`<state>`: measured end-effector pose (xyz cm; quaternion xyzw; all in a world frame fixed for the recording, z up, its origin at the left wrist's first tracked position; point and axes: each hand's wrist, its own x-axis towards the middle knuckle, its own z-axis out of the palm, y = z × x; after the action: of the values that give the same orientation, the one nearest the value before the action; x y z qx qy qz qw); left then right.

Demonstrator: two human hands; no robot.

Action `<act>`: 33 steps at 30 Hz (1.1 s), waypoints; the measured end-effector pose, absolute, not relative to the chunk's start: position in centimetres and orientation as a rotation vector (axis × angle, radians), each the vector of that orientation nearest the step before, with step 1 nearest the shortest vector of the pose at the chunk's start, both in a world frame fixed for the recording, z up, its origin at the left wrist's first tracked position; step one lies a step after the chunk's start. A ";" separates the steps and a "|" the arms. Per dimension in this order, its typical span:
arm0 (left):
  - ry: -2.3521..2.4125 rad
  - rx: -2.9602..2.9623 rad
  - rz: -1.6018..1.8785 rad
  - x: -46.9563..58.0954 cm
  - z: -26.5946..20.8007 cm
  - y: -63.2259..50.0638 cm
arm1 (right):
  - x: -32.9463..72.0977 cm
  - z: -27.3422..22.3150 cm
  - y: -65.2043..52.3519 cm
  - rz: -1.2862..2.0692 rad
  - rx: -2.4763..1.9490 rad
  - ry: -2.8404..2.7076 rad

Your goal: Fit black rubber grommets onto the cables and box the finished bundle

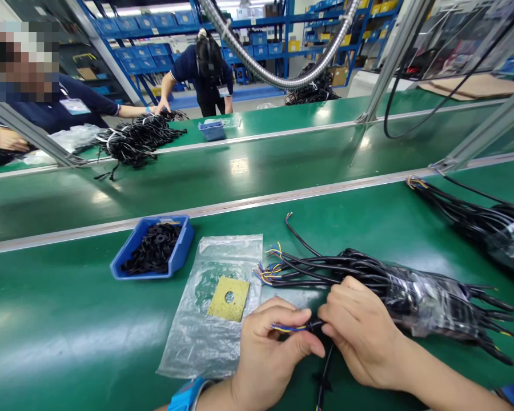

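Between my left hand [268, 351] and my right hand [362, 331] is the end of a black cable [326, 362]. Thin blue and yellow wires [289, 328] stick out of it across my left fingers. The left thumb and forefinger close around a small dark part at the cable end, its shape mostly hidden. My right fingers pinch the cable just beside it. Lower down, a small black fitting [322, 381] sits around a cable hanging below my hands. Behind the right hand lies a plastic-wrapped bundle of black cables [360, 265] with bare coloured wire ends.
A blue bin [182, 245] holds black rubber-like parts. Beside it, a yellow square pad with a hole [227, 299] lies on a clear plastic bag [188, 342]. Another cable bundle [466, 214] is at right. Across the bench, two people stand near a black cable pile [137, 137].
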<state>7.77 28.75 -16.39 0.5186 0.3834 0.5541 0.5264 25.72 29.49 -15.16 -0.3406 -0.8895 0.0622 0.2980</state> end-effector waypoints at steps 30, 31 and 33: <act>0.971 1.005 1.166 8.9 -15.8 29.5 | 25.3 -15.3 29.4 0.105 -0.954 -2.281; 0.964 1.019 1.163 8.9 -15.9 29.4 | 25.3 -15.3 29.4 0.105 -0.944 -2.274; 0.943 1.027 1.156 9.0 -16.1 29.4 | 25.3 -15.4 29.4 0.109 -0.925 -2.263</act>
<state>8.98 29.39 -16.06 0.4461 0.4096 0.5021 0.6174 25.26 29.38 -15.41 -0.3553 -0.8696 0.0418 0.3402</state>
